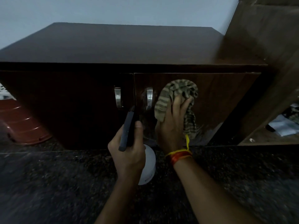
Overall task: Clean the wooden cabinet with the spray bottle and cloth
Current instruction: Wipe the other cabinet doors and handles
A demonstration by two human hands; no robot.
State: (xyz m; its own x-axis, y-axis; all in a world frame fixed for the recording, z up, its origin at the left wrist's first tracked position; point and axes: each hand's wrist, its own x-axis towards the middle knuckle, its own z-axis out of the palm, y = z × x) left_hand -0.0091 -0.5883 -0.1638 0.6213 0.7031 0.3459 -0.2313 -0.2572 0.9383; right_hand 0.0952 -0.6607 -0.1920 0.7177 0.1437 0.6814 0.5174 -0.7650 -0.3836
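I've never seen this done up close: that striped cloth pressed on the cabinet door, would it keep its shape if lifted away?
Probably not. The striped cloth bunches under the right hand and a loose end hangs down, so it looks floppy. It likely weighs little, and should slide easily over the door.

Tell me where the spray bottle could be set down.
Cabinet top shows bare from wall to right wooden panel. Floor left of left hand is bare. Crowded: door front, with cloth and handles.

Dim, bluish murk — soft motion blur, wide-angle bowing at edges (glints on wet wood).
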